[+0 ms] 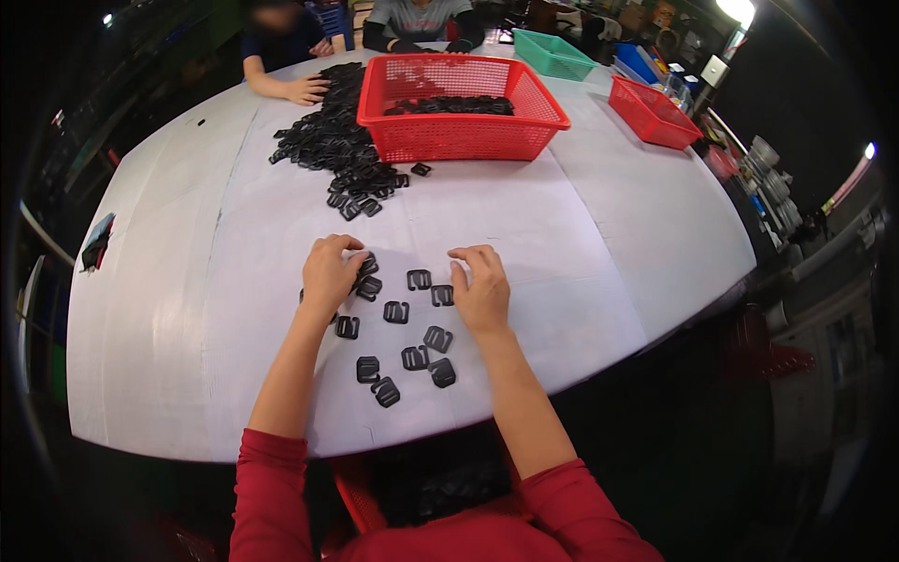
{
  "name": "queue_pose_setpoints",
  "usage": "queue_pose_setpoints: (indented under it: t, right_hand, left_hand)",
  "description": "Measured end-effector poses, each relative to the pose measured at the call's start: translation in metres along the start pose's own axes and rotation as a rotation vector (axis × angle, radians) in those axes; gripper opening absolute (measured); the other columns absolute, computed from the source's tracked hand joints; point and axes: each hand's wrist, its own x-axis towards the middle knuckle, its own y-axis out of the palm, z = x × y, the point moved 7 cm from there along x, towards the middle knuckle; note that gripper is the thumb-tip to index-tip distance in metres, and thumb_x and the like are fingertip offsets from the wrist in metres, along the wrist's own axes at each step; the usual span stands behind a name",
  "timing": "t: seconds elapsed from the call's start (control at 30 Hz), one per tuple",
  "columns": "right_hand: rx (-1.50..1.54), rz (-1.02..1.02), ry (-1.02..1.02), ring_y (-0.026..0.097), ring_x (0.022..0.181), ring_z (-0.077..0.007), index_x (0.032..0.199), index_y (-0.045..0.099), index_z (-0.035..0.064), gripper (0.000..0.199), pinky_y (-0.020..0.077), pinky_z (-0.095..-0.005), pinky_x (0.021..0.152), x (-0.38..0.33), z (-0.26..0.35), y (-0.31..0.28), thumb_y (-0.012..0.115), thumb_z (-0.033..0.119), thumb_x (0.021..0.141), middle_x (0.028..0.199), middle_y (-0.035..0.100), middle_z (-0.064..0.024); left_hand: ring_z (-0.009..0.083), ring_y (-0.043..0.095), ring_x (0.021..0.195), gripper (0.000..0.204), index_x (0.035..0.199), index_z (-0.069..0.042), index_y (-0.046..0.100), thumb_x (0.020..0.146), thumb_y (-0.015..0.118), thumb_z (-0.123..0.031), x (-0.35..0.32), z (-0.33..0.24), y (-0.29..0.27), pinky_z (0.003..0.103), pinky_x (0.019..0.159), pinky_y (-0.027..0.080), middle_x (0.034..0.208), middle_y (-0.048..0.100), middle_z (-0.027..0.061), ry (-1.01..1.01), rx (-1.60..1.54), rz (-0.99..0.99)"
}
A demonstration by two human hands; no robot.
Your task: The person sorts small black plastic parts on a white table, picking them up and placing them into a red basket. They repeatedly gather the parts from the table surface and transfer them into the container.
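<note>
The left hand point(328, 273) is curled, and a black buckle point(371, 265) is seen just right of its thumb; whether it is pinched cannot be told. Between the hands, loose buckles point(396, 312) are scattered over the smooth white tabletop point(407, 232), their plastic-looking, slotted, near-square frames variously turned, without a clear long axis. The nearest buckle point(442, 296) to the right hand point(482, 286) is placed just left of its thumb, which is parted from the forefinger.

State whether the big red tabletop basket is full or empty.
Neither: the basket holds black buckles, bare mesh wall showing above.
</note>
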Motion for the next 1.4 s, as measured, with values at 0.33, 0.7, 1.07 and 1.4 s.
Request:
queue_pose_setpoints:
  t: [0.33,0.7,1.07,1.4]
  right_hand:
    - [-0.211,0.418,-0.102,0.036,0.142,-0.0305,0.138,0.052,0.0164,0.055,0.0191,-0.0548,0.117,-0.017,-0.007,0.038,0.052,0.051,0.096,0.145,0.049,-0.0096]
    - [0.477,0.366,0.166,0.05,0.131,-0.0295,0.138,0.055,0.015,0.048,0.0353,-0.037,0.111,-0.006,-0.027,0.036,0.048,0.044,0.101,0.14,0.053,-0.0166]
    - [-0.115,0.698,-0.19,0.03,0.145,-0.0254,0.143,0.05,0.0255,0.053,0.0092,-0.05,0.12,0.009,0.006,0.088,0.033,0.054,0.102,0.147,0.049,-0.006]
    - [0.08,0.754,-0.231,0.039,0.14,-0.0304,0.138,0.055,0.0207,0.043,0.0191,-0.0513,0.118,-0.021,0.026,0.076,0.047,0.04,0.1,0.139,0.056,-0.0082]
  left_hand:
    - [0.0303,0.031,0.145,0.052,0.145,-0.008,0.044,0.1,0.049,-0.034,-0.032,0.026,0.012,0.048,0.118,0.02,0.15,0.043,0.014,0.266,0.144,0.135]
    - [0.0205,0.051,0.128,0.046,0.133,-0.003,0.057,0.107,0.035,-0.033,-0.042,0.083,-0.028,0.032,0.107,0.037,0.133,0.06,0.0112,-0.068,-0.708,-0.276]
    - [0.0244,0.026,0.147,0.056,0.146,-0.014,0.045,0.104,0.031,-0.047,-0.043,0.044,0.01,0.057,0.118,0.012,0.152,0.042,0.0038,0.166,0.097,0.093]
    - [0.0265,0.035,0.143,0.046,0.141,-0.011,0.05,0.104,0.037,-0.035,-0.076,0.004,0.018,0.053,0.118,0.018,0.147,0.048,0.0095,0.236,-0.102,0.159]
